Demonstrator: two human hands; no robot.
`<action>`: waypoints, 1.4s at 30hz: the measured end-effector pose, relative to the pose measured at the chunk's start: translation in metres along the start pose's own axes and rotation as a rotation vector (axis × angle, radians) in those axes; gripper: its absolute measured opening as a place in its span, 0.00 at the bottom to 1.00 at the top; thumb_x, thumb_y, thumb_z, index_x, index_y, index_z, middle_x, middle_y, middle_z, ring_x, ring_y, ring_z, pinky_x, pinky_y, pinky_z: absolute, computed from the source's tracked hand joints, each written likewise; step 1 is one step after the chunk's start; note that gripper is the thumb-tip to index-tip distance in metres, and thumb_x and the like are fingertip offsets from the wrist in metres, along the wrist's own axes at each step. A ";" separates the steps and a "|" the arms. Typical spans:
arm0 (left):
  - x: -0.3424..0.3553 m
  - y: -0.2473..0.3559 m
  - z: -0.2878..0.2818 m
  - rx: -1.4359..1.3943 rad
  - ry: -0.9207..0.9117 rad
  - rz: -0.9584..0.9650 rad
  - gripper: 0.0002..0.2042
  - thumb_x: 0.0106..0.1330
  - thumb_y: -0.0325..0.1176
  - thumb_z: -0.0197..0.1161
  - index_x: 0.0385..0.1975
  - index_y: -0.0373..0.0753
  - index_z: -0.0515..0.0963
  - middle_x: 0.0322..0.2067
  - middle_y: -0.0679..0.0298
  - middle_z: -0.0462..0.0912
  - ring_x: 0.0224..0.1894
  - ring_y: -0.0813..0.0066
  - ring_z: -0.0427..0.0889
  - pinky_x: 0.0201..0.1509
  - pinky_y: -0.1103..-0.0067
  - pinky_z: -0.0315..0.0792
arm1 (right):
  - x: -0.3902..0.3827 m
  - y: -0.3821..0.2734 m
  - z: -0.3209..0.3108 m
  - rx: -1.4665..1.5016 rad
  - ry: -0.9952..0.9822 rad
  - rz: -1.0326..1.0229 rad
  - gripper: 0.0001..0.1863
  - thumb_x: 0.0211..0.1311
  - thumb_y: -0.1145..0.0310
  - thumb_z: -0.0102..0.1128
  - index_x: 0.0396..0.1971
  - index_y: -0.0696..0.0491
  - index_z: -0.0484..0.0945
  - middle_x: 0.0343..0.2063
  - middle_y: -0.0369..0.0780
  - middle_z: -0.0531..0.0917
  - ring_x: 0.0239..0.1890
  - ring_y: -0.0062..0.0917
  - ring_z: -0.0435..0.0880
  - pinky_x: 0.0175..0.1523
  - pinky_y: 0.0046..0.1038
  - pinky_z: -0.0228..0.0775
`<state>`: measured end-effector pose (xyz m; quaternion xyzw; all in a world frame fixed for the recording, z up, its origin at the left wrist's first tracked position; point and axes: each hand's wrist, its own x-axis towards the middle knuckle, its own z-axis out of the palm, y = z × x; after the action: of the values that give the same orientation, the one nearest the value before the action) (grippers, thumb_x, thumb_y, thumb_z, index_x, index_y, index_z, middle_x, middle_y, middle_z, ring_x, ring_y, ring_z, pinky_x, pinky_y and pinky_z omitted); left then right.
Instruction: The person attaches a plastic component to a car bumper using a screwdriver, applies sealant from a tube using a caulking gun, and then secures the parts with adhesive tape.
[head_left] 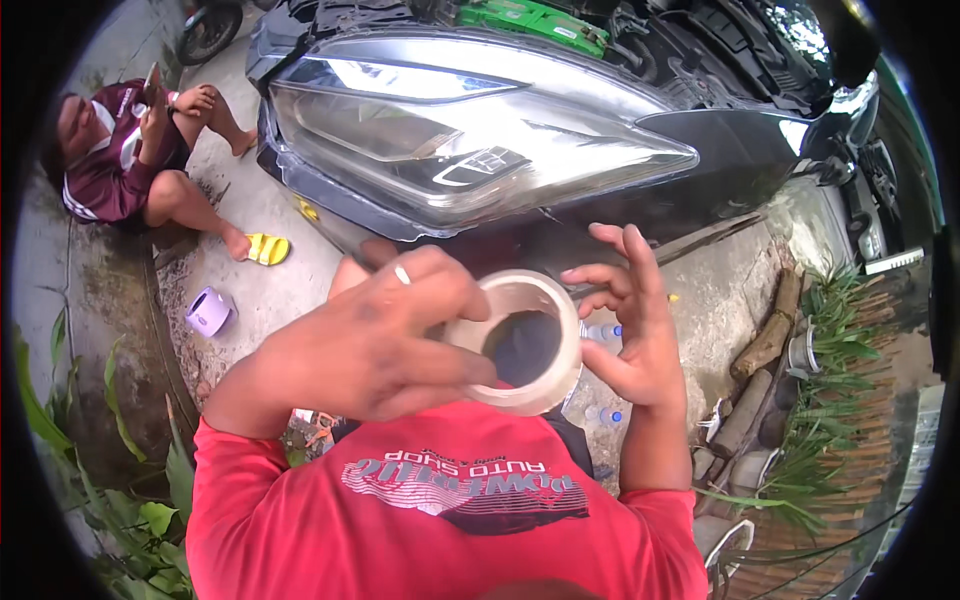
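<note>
My left hand (370, 340), a ring on one finger, grips a wide roll of pale tape (570, 350) from its left side, with fingers reaching into its hollow core. At the roll's right edge is my right hand (635, 330), its fingers spread apart. The thumb is close against the rim; whether it touches I cannot tell. Just beyond my hands is the large clear headlight (470, 130) of a dark car. Dull light patches show on its lens.
A green battery (535, 22) shows in the engine bay. At left a person (120, 160) sits low, near a yellow slipper (268, 249) and a purple container (210, 312). Bottles with blue caps (605, 415) stand below my right hand. Logs (770, 325) and plants (835, 400) line the right.
</note>
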<state>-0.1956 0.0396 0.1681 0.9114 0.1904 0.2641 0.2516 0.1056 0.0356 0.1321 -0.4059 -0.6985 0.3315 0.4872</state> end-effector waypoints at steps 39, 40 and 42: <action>0.070 -0.099 0.063 0.568 0.661 -0.398 0.51 0.54 0.57 0.78 0.78 0.50 0.62 0.74 0.44 0.61 0.81 0.40 0.50 0.79 0.40 0.43 | 0.007 0.059 -0.021 -0.067 0.330 -0.134 0.18 0.77 0.59 0.62 0.54 0.54 0.69 0.59 0.53 0.78 0.58 0.34 0.80 0.62 0.36 0.75; 0.064 -0.095 0.064 0.454 0.725 -0.354 0.48 0.54 0.54 0.78 0.76 0.48 0.64 0.72 0.44 0.64 0.78 0.41 0.55 0.78 0.44 0.48 | 0.007 0.059 -0.020 -0.046 0.349 -0.144 0.18 0.77 0.59 0.62 0.54 0.54 0.69 0.59 0.53 0.78 0.59 0.34 0.79 0.63 0.37 0.74; 0.051 -0.084 0.070 0.222 0.846 -0.248 0.43 0.56 0.47 0.79 0.73 0.44 0.69 0.68 0.44 0.70 0.74 0.43 0.66 0.77 0.52 0.59 | 0.005 0.057 -0.016 -0.006 0.392 -0.164 0.18 0.76 0.59 0.63 0.54 0.54 0.69 0.58 0.53 0.78 0.60 0.35 0.79 0.66 0.38 0.72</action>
<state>-0.1324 0.1061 0.0896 0.7150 0.4116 0.5591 0.0820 0.1333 0.0670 0.0903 -0.4059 -0.6221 0.2031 0.6379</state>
